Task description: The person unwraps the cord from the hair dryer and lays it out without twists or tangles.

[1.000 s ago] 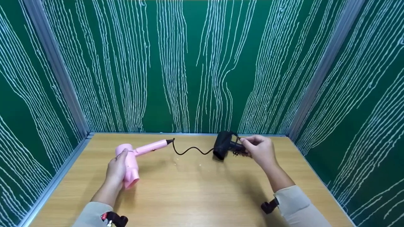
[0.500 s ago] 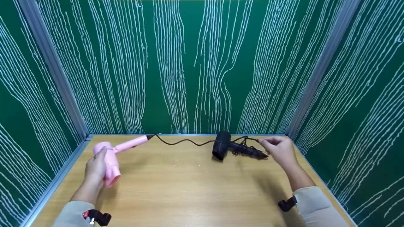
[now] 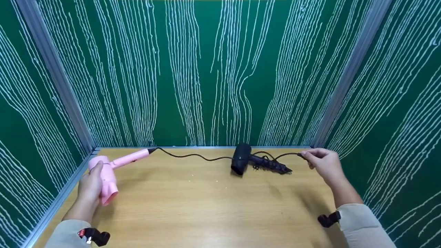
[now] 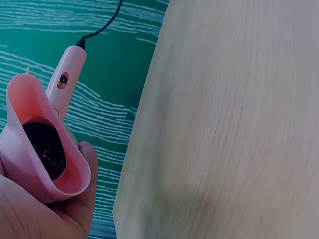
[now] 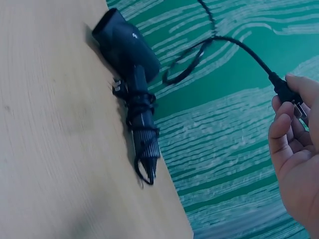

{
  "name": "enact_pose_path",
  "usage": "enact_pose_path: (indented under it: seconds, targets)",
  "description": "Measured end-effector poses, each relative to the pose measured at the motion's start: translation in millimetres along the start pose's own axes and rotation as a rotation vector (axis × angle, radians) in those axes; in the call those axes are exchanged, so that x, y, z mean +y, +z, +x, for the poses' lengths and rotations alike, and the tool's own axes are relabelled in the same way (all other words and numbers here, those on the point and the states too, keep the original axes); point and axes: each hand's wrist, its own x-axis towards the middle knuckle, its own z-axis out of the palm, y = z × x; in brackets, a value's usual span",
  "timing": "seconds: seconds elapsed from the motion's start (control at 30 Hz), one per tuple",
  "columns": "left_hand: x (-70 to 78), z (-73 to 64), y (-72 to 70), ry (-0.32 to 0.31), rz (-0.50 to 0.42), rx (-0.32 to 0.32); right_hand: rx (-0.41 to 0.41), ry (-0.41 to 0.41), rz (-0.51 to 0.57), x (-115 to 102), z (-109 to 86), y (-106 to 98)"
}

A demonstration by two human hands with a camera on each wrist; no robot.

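Observation:
My left hand [image 3: 90, 184] grips the barrel of a pink hair dryer [image 3: 107, 172] above the left side of the table; its nozzle faces down toward me. In the left wrist view the dryer's flared nozzle [image 4: 47, 144] and the switch on its handle [image 4: 64, 79] show. A black cord [image 3: 193, 155] runs from the handle's end across to the right. My right hand [image 3: 325, 165] pinches the plug [image 5: 286, 92] at that cord's other end, metal prongs showing. Between the hands lies a black hair dryer [image 3: 241, 160], its own cord wound round its handle [image 5: 142, 114].
The wooden table [image 3: 206, 213] reaches back to a green wall [image 3: 220, 103] with white wavy lines, and similar panels stand left and right. Metal posts [image 3: 57, 69] mark the corners. The pink dryer's cord passes over the black dryer.
My hands have moved apart, the left one leftward with the pink hair dryer, the right one rightward with the plug. The cord between them is stretched out straighter. The black dryer stays in place.

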Motion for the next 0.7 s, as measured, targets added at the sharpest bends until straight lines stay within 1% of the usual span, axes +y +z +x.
enact_pose_path:
  seconds: [0.07,0.13,0.23,0.37,0.47,0.57,0.7]
  targets:
    - [-0.4,2.9,-4.5,-0.025,-0.025,0.009,0.01,0.025,0.018,6,1.4,-6]
    - [-1.0,5.7,-8.9,-0.046,-0.028,0.018,0.022,0.05,0.036,11,2.4,-12]
    - [-1.8,9.7,-16.2,-0.06,-0.016,0.023,0.051,0.085,0.078,19,3.5,-21]
    - [-2.6,15.0,-28.1,-0.053,-0.008,0.034,0.094,0.143,0.166,29,4.9,-33]
    - [-3.4,19.1,-37.8,-0.078,-0.017,0.038,0.134,0.189,0.209,37,5.5,-41]
    - [-5.0,24.0,-47.5,-0.105,-0.005,0.036,0.176,0.244,0.257,45,5.9,-50]
    - [-7.2,31.0,-57.0,-0.111,0.024,0.043,0.231,0.303,0.347,56,6.0,-59]
